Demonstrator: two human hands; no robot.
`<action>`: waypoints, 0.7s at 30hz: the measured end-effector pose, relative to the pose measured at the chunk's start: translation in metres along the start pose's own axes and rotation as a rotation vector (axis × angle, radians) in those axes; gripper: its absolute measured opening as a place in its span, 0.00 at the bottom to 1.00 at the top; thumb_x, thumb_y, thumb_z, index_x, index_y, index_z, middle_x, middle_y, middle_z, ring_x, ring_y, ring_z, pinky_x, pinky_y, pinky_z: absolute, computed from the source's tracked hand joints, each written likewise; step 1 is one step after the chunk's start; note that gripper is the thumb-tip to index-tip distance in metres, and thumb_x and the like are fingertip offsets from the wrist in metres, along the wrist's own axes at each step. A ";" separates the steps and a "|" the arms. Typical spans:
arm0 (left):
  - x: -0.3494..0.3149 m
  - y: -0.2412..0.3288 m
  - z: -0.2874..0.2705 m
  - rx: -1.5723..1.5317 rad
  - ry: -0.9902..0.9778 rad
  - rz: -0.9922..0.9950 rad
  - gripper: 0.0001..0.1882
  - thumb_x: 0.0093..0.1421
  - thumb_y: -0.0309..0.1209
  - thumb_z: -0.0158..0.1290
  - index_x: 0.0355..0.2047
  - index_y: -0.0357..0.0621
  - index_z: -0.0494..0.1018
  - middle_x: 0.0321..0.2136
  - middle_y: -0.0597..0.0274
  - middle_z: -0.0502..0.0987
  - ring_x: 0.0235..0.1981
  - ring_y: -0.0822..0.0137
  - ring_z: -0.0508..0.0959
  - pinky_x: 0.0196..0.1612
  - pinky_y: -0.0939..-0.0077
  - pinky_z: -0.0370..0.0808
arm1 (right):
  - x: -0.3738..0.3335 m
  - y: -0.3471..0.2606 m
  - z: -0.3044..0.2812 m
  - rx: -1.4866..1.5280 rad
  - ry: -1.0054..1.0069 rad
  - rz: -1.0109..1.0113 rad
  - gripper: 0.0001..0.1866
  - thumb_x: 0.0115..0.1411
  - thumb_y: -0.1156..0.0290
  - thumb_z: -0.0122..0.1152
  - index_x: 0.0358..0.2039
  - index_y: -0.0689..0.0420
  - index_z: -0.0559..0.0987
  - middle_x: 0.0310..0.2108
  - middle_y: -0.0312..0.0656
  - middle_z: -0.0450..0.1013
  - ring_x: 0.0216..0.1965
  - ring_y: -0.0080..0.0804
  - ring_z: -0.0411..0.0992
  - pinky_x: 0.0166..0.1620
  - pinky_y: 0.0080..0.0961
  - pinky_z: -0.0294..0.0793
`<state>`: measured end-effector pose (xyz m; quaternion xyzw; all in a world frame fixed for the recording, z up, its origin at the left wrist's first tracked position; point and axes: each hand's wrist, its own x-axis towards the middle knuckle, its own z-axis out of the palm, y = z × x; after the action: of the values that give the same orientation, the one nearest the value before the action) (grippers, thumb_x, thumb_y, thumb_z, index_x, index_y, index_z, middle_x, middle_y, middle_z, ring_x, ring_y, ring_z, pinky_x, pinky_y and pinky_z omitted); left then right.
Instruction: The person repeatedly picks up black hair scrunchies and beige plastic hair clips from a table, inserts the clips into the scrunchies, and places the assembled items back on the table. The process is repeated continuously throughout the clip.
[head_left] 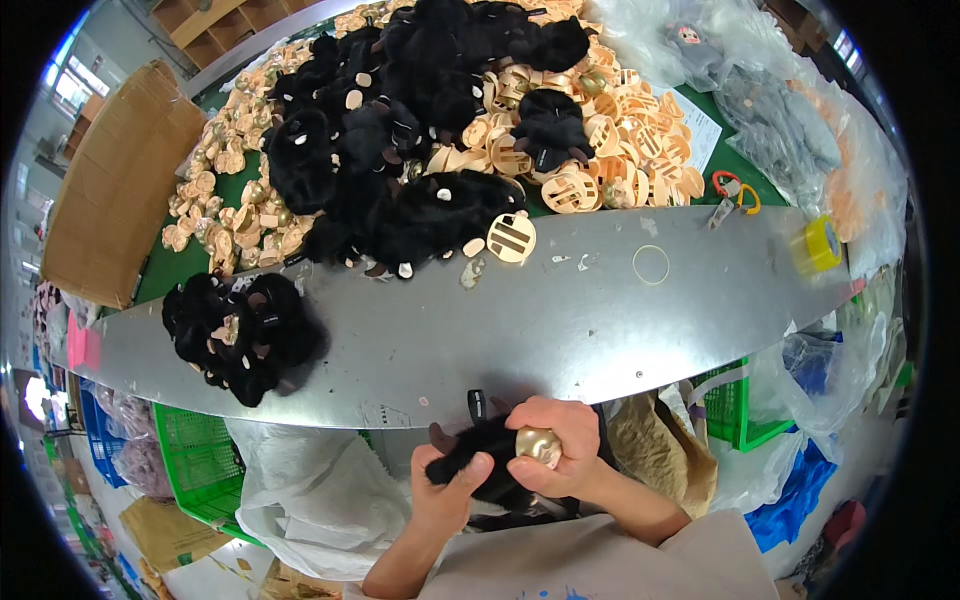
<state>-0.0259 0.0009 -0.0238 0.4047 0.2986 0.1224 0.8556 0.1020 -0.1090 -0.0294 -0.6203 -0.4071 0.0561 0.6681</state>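
- Fur, short and black, is seen on the plush piece [492, 468] in hand; a brown ear-like flap [440, 437] is shown at its left end, and a dark tag [477, 404] is raised above it.
- A shiny, rounded gold piece [538, 448] is held against its right side; whether the two are joined cannot be told.
- The plush piece is held just off the near edge of the tabletop [470, 330], in front of the person's body.
- The left grip [447, 487] is closed on the plush piece's left end, with the thumb laid over the fur.
- The right grip [556, 447] is curled around the gold piece, with thumb and fingers pressed about its rim.
- One plush piece and one gold piece are held; one pair of scissors [733, 196], one yellow tape roll [823, 243] and one thin pale ring [634, 267] are laid toward the right.
- One black plush clump [265, 345] is set at the left; the larger black pile [435, 50] and the beige plastic pieces [650, 130] are heaped too closely to be counted.
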 end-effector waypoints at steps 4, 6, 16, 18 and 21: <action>-0.004 0.008 0.013 -0.303 -0.216 -0.094 0.25 0.59 0.32 0.61 0.53 0.37 0.68 0.49 0.56 0.75 0.51 0.62 0.75 0.54 0.65 0.73 | 0.000 -0.008 0.000 0.101 0.052 0.074 0.25 0.61 0.51 0.58 0.37 0.65 0.75 0.30 0.42 0.74 0.21 0.23 0.67 0.25 0.19 0.65; -0.009 0.006 0.013 -0.396 -0.237 -0.149 0.29 0.59 0.32 0.61 0.58 0.38 0.64 0.52 0.56 0.72 0.53 0.62 0.74 0.55 0.64 0.73 | -0.005 -0.004 0.005 0.161 0.087 0.088 0.26 0.63 0.49 0.56 0.38 0.65 0.75 0.32 0.43 0.75 0.22 0.23 0.67 0.25 0.19 0.66; -0.010 0.008 0.002 -0.343 -0.292 -0.163 0.15 0.62 0.18 0.53 0.50 0.39 0.73 0.48 0.58 0.76 0.49 0.63 0.77 0.51 0.66 0.76 | 0.014 0.001 0.005 0.138 -0.039 0.159 0.17 0.60 0.59 0.59 0.37 0.61 0.76 0.25 0.39 0.72 0.21 0.28 0.68 0.26 0.22 0.68; -0.008 0.004 -0.001 -0.325 -0.285 -0.146 0.13 0.61 0.18 0.53 0.46 0.38 0.75 0.46 0.59 0.77 0.48 0.65 0.77 0.50 0.67 0.76 | 0.017 0.003 0.002 0.167 -0.060 0.190 0.15 0.60 0.59 0.58 0.36 0.60 0.76 0.25 0.39 0.71 0.21 0.29 0.68 0.27 0.23 0.68; -0.004 -0.006 -0.020 -0.250 -0.334 -0.160 0.18 0.60 0.18 0.53 0.52 0.37 0.70 0.49 0.56 0.74 0.52 0.60 0.75 0.54 0.62 0.74 | 0.018 0.010 0.004 0.144 -0.088 0.147 0.15 0.61 0.59 0.57 0.36 0.60 0.76 0.23 0.40 0.70 0.21 0.31 0.68 0.26 0.25 0.67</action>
<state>-0.0418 0.0081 -0.0365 0.2854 0.1664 0.0213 0.9436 0.1159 -0.0931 -0.0297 -0.5956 -0.3844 0.1612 0.6867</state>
